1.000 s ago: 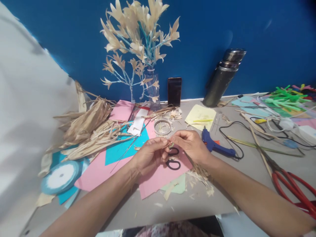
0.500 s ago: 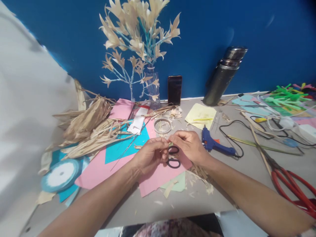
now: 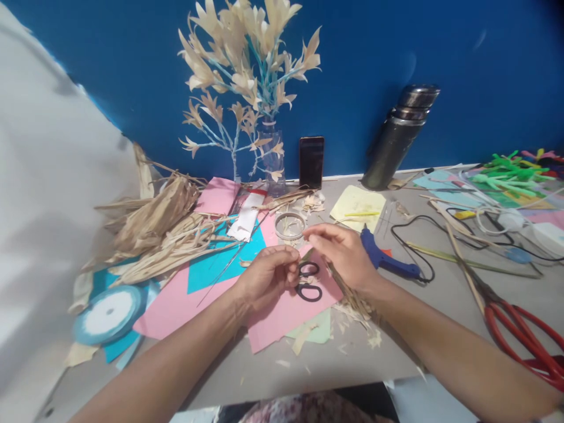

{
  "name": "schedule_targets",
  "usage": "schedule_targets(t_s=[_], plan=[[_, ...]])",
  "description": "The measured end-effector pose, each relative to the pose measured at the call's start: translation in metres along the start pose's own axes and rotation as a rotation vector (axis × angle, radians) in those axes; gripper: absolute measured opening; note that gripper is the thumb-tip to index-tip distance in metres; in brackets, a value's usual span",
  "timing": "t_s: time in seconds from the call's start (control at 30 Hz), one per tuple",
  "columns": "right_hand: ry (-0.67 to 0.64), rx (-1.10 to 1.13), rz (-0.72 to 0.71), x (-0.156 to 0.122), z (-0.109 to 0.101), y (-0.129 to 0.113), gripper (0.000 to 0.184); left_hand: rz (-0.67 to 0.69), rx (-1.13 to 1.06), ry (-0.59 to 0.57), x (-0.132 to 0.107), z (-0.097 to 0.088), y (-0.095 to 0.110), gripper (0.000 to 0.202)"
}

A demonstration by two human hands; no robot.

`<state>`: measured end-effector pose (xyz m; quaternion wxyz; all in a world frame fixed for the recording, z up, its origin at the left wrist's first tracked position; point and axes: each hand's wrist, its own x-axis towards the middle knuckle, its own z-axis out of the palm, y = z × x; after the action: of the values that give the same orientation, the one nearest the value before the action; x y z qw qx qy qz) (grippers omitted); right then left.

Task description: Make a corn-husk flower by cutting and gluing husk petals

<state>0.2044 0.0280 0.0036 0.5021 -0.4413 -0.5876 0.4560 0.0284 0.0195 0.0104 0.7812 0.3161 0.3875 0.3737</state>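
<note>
My left hand (image 3: 273, 269) is closed, thumb and fingertips pinched together. At its fingertips shows a thin greenish strip (image 3: 307, 255), mostly hidden, so its kind is unclear. My right hand (image 3: 339, 252) hovers just to the right, apart from the left, its fingers loosely stretched and no object visible in them. Below and between the hands lie small scissors with black handles (image 3: 309, 292), on pink paper (image 3: 277, 323). A roll of tape (image 3: 276, 226) rests just beyond my fingers. By my right wrist are dry straw-like strips (image 3: 352, 299).
On the left are dried husks (image 3: 154, 217) and a blue ribbon spool (image 3: 108, 314). Husk flowers (image 3: 247, 76) stand at the back near a phone (image 3: 311, 161) and a leaning flask (image 3: 399, 138). To the right lie a blue glue gun (image 3: 383, 258) and large red-handled scissors (image 3: 520, 329).
My right hand has drawn slightly away from the left, and its fingers have loosened and straightened. The left hand keeps its pinch in nearly the same place.
</note>
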Motion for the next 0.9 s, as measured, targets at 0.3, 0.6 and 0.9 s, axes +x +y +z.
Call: schedule_targets(t_s=[0.3, 0.6, 0.9], plan=[[-0.021, -0.331, -0.284, -0.0029, 0.0040, 0.0019, 0.014, 0.022, -0.034, -0.047, 0.0008, -0.0056, -0.0003, 0.017], [0.007, -0.361, -0.251, -0.0028, 0.0025, 0.0000, 0.012, 0.050, -0.016, 0.005, 0.0032, -0.0088, 0.0000, 0.025], [-0.077, -0.196, -0.034, -0.0077, 0.0076, -0.0023, 0.014, 0.123, 0.013, 0.107, 0.0056, -0.0061, -0.0004, 0.033]])
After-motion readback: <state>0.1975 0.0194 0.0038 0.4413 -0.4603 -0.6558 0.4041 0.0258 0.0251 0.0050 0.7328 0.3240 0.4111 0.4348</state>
